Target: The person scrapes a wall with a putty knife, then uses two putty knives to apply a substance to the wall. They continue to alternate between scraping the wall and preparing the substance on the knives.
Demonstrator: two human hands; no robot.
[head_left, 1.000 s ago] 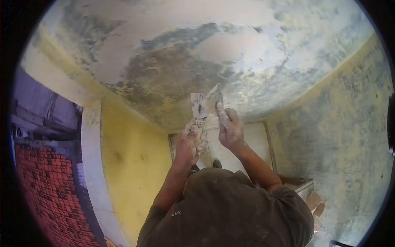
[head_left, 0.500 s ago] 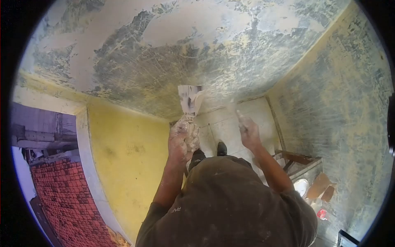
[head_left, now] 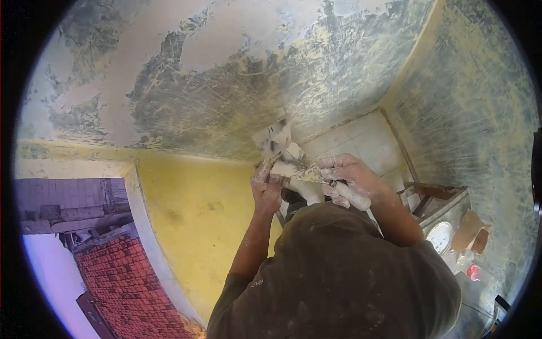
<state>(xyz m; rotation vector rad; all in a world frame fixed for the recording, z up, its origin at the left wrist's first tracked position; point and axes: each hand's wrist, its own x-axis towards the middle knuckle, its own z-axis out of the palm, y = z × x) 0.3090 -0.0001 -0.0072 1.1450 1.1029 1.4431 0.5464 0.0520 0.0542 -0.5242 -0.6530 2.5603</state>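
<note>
My left hand (head_left: 266,189) is closed around a putty knife whose wide, smeared blade (head_left: 272,137) points up toward the patchy wall. In my right hand (head_left: 355,174) is the pale handle (head_left: 353,196) of a second scraper. Its broad blade (head_left: 291,170), coated with putty, reaches left and meets or overlaps the first knife near my left fingers. The exact contact between the two blades is hard to make out. Both hands are dusted with white.
The patchy wall (head_left: 209,96) rises in front, with a yellow wall (head_left: 209,220) at left beside an opening. At right stand a wooden frame (head_left: 437,192), a round white container (head_left: 440,236) and brown pieces (head_left: 467,230). Pale floor tiles (head_left: 375,141) lie below.
My right hand has come left and inward to my left hand, and its scraper now shows clearly. The putty knife in my left hand has tilted and shifted slightly right. The view has turned.
</note>
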